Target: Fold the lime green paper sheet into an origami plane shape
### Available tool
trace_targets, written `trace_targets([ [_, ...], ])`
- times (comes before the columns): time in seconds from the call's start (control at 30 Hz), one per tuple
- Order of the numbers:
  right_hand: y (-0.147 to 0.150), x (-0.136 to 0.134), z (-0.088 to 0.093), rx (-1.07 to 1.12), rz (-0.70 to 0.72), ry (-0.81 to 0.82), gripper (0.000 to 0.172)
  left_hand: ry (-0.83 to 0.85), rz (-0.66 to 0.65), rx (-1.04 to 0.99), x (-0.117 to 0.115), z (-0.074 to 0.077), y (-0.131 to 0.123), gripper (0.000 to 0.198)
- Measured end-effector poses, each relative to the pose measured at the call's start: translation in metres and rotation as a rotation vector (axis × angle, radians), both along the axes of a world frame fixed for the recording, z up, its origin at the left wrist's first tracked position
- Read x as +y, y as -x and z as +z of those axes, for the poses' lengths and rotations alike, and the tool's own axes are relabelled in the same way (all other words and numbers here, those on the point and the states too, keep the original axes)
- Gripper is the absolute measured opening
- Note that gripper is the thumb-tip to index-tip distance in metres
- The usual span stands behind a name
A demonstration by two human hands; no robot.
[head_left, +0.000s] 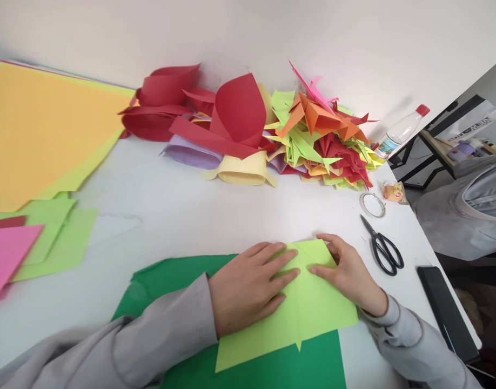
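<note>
A lime-green sheet of paper (321,302) with creases and a small pointed tip at its lower edge lies over a dark green sheet (175,275). My left hand (252,286) rests flat on the lime sheet, fingers stretched toward its middle. At the upper right edge of that sheet is my right hand (349,270), its thumb on top and its other fingers curled behind the edge, pinching the paper. The undersides of both sheets are hidden.
Black-handled scissors (381,246) and a tape roll (372,205) lie to the right, near a phone-like black slab (446,313). Folded paper shapes (321,135) pile up by the wall, beside a bottle (402,132). Large orange sheets (49,129) lie left.
</note>
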State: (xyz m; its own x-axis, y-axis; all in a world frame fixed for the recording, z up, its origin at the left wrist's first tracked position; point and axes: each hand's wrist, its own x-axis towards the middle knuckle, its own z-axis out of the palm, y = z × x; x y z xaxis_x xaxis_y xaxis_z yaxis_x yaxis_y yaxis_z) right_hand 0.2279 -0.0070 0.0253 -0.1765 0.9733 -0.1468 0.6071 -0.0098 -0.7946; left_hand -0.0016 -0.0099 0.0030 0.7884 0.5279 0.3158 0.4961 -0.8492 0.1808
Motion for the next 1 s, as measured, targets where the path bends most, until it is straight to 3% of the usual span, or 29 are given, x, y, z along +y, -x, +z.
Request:
trace_targets([
  [0.17,0.009,-0.004,0.010,-0.278,0.001,-0.088,0.036,-0.051,-0.019,0.009,0.002,0.000,0.000,0.034],
  [0.23,0.010,-0.007,0.009,-0.353,0.052,-0.208,0.029,-0.072,-0.025,0.008,0.002,0.000,-0.001,0.034],
  [0.4,0.013,-0.020,0.003,-0.498,0.380,-0.722,0.028,-0.107,-0.025,-0.020,0.004,0.000,-0.002,0.034],
  [0.5,0.014,-0.026,0.002,-0.664,0.590,-0.891,0.035,-0.117,-0.023,-0.049,0.004,-0.005,-0.002,0.033],
  [0.73,0.011,-0.028,0.003,-0.757,0.717,-0.911,0.034,-0.064,0.013,-0.070,0.000,-0.010,0.004,0.042],
  [1.0,0.016,-0.039,-0.003,-0.787,0.664,-0.830,0.039,0.008,0.001,-0.026,0.000,-0.003,0.004,0.047],
])
